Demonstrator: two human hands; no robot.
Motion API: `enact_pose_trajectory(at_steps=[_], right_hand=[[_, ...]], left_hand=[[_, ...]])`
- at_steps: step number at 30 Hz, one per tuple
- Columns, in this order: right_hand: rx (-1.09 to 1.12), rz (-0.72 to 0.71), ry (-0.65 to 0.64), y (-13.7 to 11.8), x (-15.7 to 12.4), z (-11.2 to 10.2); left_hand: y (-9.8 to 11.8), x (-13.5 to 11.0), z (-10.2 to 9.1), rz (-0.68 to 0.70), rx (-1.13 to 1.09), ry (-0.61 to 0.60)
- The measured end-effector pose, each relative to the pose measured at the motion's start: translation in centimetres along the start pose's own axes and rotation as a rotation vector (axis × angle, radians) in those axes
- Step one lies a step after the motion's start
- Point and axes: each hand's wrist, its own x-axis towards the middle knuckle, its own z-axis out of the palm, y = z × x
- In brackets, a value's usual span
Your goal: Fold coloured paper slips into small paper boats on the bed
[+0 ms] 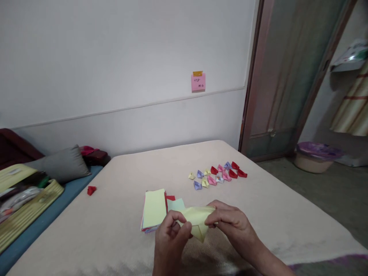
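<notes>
Between my two hands is a partly folded sheet of pale yellow paper [198,216], with a pointed flap hanging at its lower edge. My left hand [174,234] pinches its left side between thumb and fingers. My right hand [231,222] grips the right side the same way. Just beyond my left hand lies a stack of coloured paper [154,209], a yellow sheet on top. A pale green sheet [176,204] and a bit of red paper stick out beside the stack. Farther off, several small folded paper boats [212,180] in yellow, purple, pink, red and white stand in two rows.
A cream cloth [129,172] covers the table. A crumpled red paper piece [91,190] lies near its left edge. Left of it are a grey pillow [69,165] and a yellow basket [34,214]. A pink note [198,82] is taped to the wall; a basin [312,159] stands at right.
</notes>
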Motion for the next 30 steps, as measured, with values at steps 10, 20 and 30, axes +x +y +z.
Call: enact_pose_trajectory(at_steps=[10,20,30], right_hand=[[0.044,0.035,-0.068,0.2,0.1,0.9],[0.375,0.295,0.067,-0.7,0.6,1.3],[0.237,0.342,0.046,0.7,0.5,1.2]], left_hand=[[-0.6,-0.3,0.8,0.019,0.011,0.203],[-0.9,-0.4,0.9,0.159,0.235,0.298],[-1.0,-0.6,1.7,0.139,0.058,0.288]])
